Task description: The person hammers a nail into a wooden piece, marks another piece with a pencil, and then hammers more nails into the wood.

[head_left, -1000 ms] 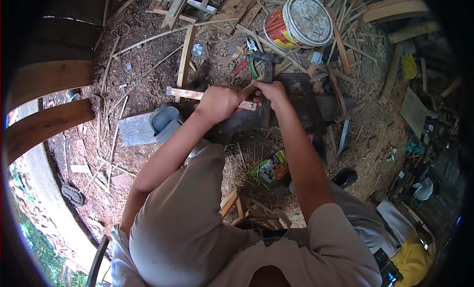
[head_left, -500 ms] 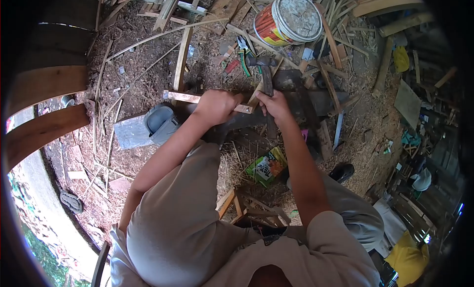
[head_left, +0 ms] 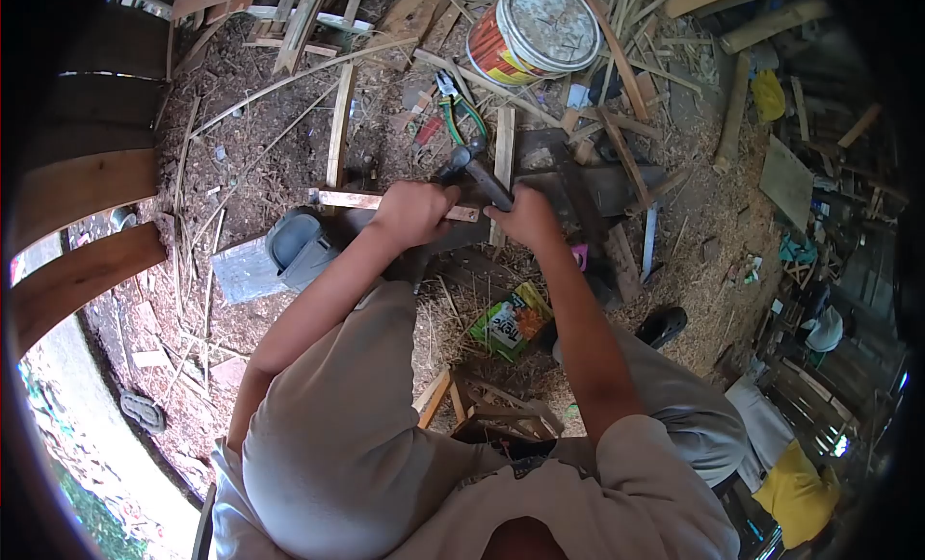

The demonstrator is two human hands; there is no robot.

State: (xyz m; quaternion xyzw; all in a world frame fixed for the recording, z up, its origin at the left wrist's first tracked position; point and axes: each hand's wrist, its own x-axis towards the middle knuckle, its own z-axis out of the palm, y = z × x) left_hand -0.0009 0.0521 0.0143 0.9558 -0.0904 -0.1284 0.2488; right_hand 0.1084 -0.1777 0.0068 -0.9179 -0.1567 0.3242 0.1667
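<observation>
My left hand is closed around a wooden strip that lies roughly crosswise in front of me. In my right hand is the handle of a hammer, gripped with curled fingers. The hammer's dark head points up and left, just beyond my left hand. One wooden slat runs away from the strip's left part. Near its right end, another slat passes behind the hammer handle; whether it is joined to the strip I cannot tell. A dark board lies beneath.
Green-handled pliers lie beyond the hammer, near a paint bucket. A grey plastic container is left of my arm. Between my legs are a green packet and a small wooden frame. Wood scraps and shavings cover the ground.
The hammer head has swung left and nearer to my left hand. The right-hand slat, slanted before, now points almost straight away from me. The view has shifted slightly.
</observation>
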